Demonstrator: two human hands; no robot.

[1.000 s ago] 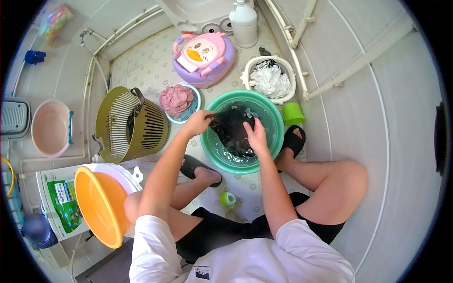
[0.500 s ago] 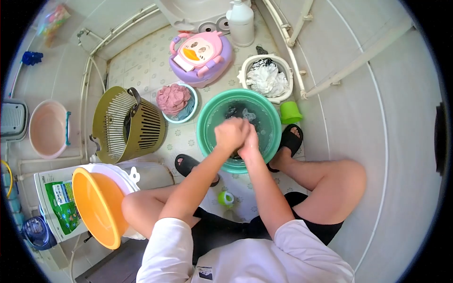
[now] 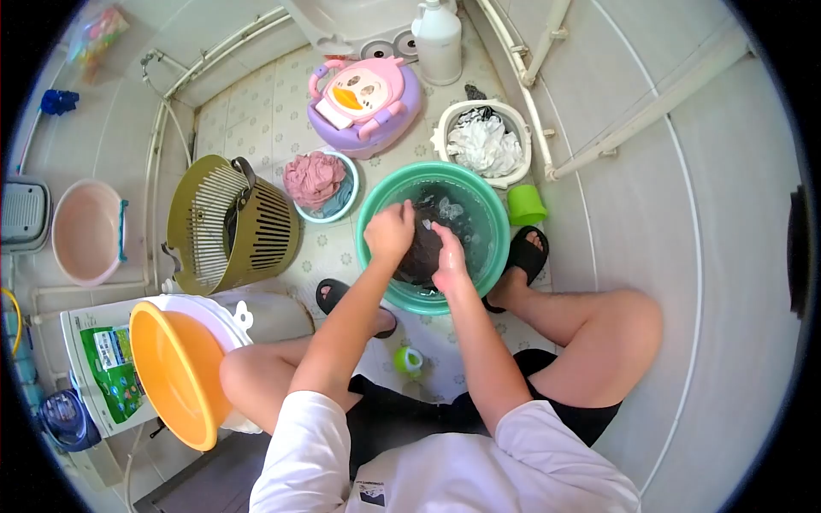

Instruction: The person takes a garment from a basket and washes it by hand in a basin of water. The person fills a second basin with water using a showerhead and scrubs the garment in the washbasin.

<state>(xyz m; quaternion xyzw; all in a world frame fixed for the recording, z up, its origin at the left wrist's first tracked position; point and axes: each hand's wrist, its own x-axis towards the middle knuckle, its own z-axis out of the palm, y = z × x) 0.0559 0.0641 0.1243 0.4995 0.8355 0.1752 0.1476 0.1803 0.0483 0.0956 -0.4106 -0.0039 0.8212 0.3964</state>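
Between my feet stands a green basin [image 3: 491, 278] of water with a dark cloth [image 3: 419, 256] in it. My left hand [image 3: 391, 232] is closed on the cloth's upper left part, over the basin's left side. My right hand [image 3: 450, 258] is at the cloth's right edge, its thumb and fingers closed round a bit of the fabric. The cloth hangs down between both hands into the water. Some clear bubbles or a pale scrap float near the basin's top.
White clothes fill a white basin [image 3: 439, 141] at the upper right, near a green cup [image 3: 526, 205]. Pink cloth [image 3: 314, 179] lies in a small basin left of the green one. An olive basket [image 3: 275, 231], an orange basin [image 3: 175, 376] and a pink-purple potty [image 3: 376, 137] stand around.
My hands came together over the basin, then moved apart again, now lower and further left than at first. The dark cloth shows between them again.
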